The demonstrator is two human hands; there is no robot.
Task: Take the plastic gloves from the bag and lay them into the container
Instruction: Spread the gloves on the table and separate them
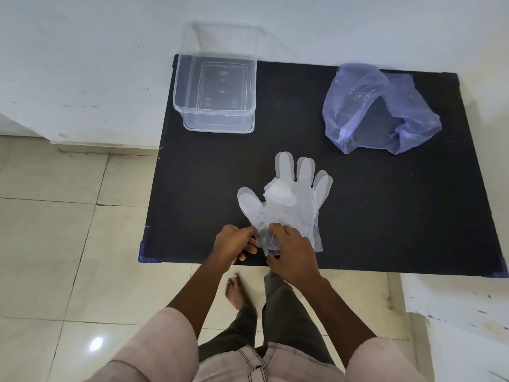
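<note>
Clear plastic gloves (289,199) lie stacked flat on the black table (385,216), fingers pointing away from me. My left hand (234,244) pinches the cuff end at its left side. My right hand (293,252) rests on the cuff and grips it, the plastic bunched between both hands. A clear rectangular container (217,111) stands empty at the table's far left corner. The bluish plastic bag (380,111) lies crumpled and open at the far right; whether anything is inside I cannot tell.
The table stands against a white wall, with beige floor tiles on the left. A white ledge (454,304) sits low at the right. My legs and a bare foot (234,293) are below the table's near edge.
</note>
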